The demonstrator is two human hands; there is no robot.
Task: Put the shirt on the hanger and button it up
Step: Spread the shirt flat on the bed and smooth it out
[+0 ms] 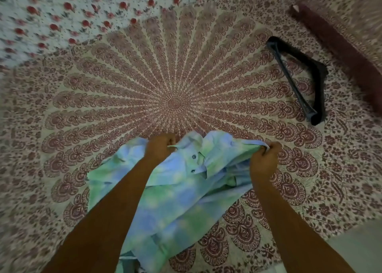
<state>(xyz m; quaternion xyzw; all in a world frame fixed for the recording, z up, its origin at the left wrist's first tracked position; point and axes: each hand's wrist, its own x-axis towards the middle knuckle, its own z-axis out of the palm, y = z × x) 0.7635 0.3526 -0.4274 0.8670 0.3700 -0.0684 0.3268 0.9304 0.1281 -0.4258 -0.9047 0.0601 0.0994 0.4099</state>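
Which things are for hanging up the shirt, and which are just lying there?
For the job: shirt, hanger, left hand and right hand, both gripping the shirt.
Just lying there: patterned bedspread, flowered sheet, dark red strip.

The shirt [177,200] runs off the bottom edge — the hook of the hanger [321,86] too blurred to tell

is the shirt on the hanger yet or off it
Off. The shirt lies crumpled on the bedspread, gripped by the left hand and right hand; the hanger lies apart at the right, bare.
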